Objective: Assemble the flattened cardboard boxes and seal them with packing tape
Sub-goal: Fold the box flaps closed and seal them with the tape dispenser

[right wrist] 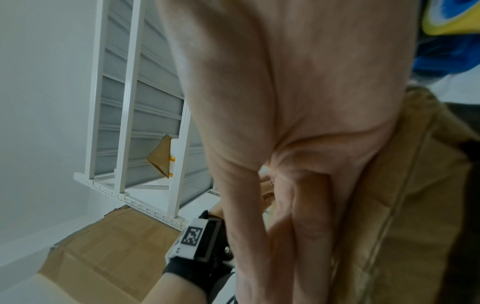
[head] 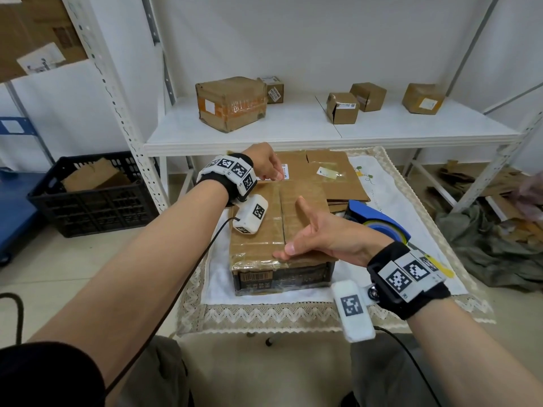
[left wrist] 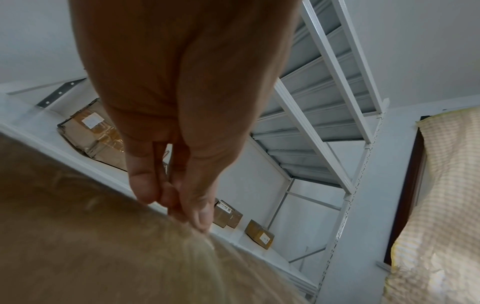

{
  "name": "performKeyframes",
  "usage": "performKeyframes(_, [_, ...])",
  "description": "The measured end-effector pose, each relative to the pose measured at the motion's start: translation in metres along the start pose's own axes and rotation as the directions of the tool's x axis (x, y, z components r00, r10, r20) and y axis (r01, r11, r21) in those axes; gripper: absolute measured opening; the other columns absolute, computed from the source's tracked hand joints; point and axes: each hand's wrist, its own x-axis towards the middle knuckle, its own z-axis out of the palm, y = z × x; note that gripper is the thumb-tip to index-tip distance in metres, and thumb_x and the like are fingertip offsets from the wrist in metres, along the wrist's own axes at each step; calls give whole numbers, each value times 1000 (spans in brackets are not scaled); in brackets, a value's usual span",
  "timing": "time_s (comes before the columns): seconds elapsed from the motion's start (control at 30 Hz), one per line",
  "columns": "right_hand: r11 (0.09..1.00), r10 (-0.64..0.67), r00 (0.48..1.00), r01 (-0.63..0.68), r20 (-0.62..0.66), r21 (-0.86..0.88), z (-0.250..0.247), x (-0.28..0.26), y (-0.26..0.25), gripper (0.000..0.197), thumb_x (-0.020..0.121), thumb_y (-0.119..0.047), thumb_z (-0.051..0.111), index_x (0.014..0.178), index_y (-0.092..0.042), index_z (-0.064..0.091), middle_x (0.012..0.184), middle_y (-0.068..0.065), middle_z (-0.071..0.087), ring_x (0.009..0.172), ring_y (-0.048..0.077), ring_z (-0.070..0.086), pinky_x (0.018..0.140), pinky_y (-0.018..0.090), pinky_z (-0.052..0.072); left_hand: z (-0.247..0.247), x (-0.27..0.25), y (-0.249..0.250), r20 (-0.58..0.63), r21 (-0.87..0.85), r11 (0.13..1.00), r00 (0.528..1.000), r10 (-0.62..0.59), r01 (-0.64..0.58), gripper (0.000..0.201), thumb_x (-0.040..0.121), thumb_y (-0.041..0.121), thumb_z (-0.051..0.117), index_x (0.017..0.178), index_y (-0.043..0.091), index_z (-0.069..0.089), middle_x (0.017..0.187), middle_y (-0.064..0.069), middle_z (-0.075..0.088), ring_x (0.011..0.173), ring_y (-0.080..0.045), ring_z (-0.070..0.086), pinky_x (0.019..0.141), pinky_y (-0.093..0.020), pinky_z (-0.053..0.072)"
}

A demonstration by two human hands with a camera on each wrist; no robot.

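Note:
A brown cardboard box stands closed on a cloth-covered low table, with clear packing tape along its top seam. My left hand is at the box's far edge, where its fingertips pinch a strand of clear tape over the box top. My right hand lies flat and open on the near part of the top, fingers straight, thumb raised. A blue tape dispenser sits just right of the box. Flattened cardboard lies behind the box.
A white metal shelf behind the table carries several taped boxes. On the floor at left stands a black crate holding cardboard, beside a blue cart. Cardboard scraps and grey cloth lie at right.

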Motion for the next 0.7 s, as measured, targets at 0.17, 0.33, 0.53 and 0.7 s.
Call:
performKeyframes(0.17, [1000,-13,1000,13,-2,0,0,1,1,124,89,6,70,154,-18,-32,102,21,77,104,31,74,85,30,60,5,1,0,6,7,999,999,-47,47,8,93,18,74,98,13,77,82,2,69,69,-6,60,59,-15,47])
performKeyframes(0.33, [998,-56,998,56,5,-5,2,-3,1,119,91,4,68,156,-20,-29,108,23,75,101,30,75,85,30,60,5,1,0,13,-7,998,998,-63,63,9,93,20,74,99,12,76,83,1,69,72,-10,62,62,-19,49])
performKeyframes(0.53, [995,-94,995,95,-32,40,5,-8,1,115,92,3,67,158,-20,-24,104,21,76,113,39,69,81,22,58,5,-6,4,3,-20,998,999,-55,55,7,97,20,68,99,13,70,83,2,66,69,-6,58,58,-17,46])
performKeyframes(0.7, [995,-93,996,93,10,37,4,-8,4,114,94,4,66,159,-24,-23,103,25,75,98,38,75,85,31,60,4,-11,6,0,-33,997,998,-66,66,6,98,22,67,98,16,68,83,4,67,69,-3,59,50,-12,41])
